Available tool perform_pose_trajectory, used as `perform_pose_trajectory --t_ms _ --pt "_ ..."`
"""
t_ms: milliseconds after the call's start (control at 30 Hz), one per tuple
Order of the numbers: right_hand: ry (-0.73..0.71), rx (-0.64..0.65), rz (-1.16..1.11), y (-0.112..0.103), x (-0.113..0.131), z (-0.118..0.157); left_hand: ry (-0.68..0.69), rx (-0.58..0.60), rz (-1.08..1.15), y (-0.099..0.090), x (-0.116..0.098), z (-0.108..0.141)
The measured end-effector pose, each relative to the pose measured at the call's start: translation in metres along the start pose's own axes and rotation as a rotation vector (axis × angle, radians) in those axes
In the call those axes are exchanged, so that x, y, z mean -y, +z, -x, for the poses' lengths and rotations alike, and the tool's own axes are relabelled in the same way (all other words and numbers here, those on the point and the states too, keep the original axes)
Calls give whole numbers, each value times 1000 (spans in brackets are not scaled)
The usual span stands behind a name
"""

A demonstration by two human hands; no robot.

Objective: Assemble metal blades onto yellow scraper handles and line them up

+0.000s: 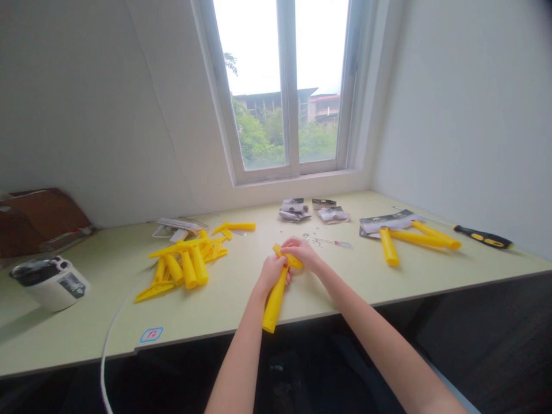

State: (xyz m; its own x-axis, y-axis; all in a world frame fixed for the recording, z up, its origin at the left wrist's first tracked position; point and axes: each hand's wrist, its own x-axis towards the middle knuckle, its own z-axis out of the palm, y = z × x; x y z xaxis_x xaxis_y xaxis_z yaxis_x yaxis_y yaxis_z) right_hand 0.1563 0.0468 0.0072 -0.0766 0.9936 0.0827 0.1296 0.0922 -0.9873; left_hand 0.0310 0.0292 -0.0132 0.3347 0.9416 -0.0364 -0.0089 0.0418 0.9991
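Observation:
Near the table's front edge, both my hands are on one yellow plastic tool handle [274,305], whose tapered grip points down toward me. My left hand [271,272] wraps around it just below its crosswise head. At that head, my right hand [302,253] is closed with bent fingers over the top; whether a small part sits under the fingertips is hidden. Just beyond my hands lie several small metal pieces [307,236] and a small screwdriver [340,244] with a clear handle.
A pile of yellow plastic parts [190,265] lies to the left, beside a white cable [112,322] and a white container [56,284]. Plastic packets [295,209] sit under the window. On the right are yellow handles [389,247] and a black-and-yellow screwdriver [483,236].

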Motion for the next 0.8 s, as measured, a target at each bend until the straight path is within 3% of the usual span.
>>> perform_pose_trajectory --t_ms 167,300,433,800 --pt "-155 -133 184 -26 -8 -10 -4 3 20 -1 -2 1" --pt "-81 -411 650 -69 -22 -13 -33 -5 43 -1 -2 1" --pt "-37 -428 875 -101 -35 -6 -39 -21 37 0 -2 1" --pt "-12 -393 928 -101 -37 1 -47 -50 27 -1 -1 0"
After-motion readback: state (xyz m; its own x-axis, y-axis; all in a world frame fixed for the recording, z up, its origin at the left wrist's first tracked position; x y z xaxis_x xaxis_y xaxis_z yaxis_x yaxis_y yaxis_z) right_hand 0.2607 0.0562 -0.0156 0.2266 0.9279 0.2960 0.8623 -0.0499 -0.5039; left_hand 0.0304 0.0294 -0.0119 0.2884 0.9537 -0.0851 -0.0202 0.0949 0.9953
